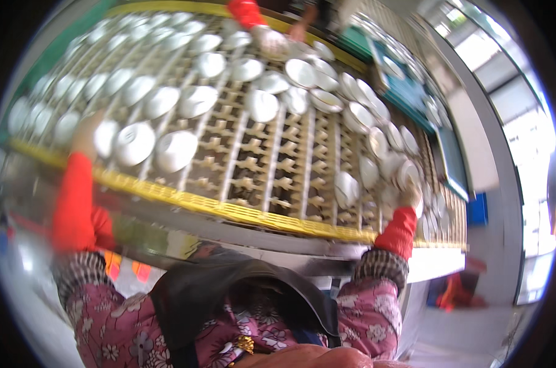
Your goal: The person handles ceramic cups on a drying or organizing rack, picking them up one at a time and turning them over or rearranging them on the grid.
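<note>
White bowls and dishes lie over a wide conveyor rack point(247, 165) of pale pegs and rails. My left hand point(89, 134), in a red sleeve, reaches over the near left edge beside a white bowl point(106, 137). Motion smears its fingers, and I cannot tell whether they grip anything. Two more bowls, one of them a speckled white bowl point(135, 144), sit in the row to its right. At the right end, my right hand point(411, 197) has its fingers on the rim of a white dish point(406, 174), among a crowded group of dishes.
Yellow edging point(229, 210) runs along the rack's near side. Across the rack, a co-worker's gloved hand point(270, 42) touches dishes. Green-blue trays point(406, 98) with more dishes stand at the far right. A blue box point(477, 210) is beyond the rack's right end.
</note>
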`<state>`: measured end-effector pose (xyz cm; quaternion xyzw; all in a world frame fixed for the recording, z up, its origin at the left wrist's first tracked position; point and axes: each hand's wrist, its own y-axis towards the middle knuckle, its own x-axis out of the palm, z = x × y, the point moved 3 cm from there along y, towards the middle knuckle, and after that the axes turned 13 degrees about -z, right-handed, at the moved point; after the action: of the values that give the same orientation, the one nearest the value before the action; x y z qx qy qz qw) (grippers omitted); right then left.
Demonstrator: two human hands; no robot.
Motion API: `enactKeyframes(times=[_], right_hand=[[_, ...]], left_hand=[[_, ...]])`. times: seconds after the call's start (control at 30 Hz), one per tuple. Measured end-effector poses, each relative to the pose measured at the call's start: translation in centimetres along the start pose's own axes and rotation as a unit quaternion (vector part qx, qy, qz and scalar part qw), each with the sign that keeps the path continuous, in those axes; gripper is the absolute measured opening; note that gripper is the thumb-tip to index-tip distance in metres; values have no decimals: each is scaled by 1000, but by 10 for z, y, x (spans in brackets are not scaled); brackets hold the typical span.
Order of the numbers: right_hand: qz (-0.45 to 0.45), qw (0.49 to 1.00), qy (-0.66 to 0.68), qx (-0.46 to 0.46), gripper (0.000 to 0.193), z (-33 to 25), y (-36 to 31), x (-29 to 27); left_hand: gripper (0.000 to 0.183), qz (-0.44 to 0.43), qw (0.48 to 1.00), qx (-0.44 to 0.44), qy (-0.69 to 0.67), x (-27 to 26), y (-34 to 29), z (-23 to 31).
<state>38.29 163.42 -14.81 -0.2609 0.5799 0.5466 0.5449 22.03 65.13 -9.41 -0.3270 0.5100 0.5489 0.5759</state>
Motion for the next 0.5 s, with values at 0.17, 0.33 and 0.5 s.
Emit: enactKeyframes(times=[0.17, 0.33, 0.5], right_hand=[[-124, 952, 245, 136, 37, -97, 14, 19], [-164, 983, 37, 70, 40, -12, 8, -9], [28, 674, 712, 192, 23, -148, 6, -66]], left_hand=[[42, -22, 999, -31, 34, -26, -21, -110], [54, -25, 994, -105, -27, 14, 45, 1], [59, 100, 985, -140, -1, -44, 1, 102]])
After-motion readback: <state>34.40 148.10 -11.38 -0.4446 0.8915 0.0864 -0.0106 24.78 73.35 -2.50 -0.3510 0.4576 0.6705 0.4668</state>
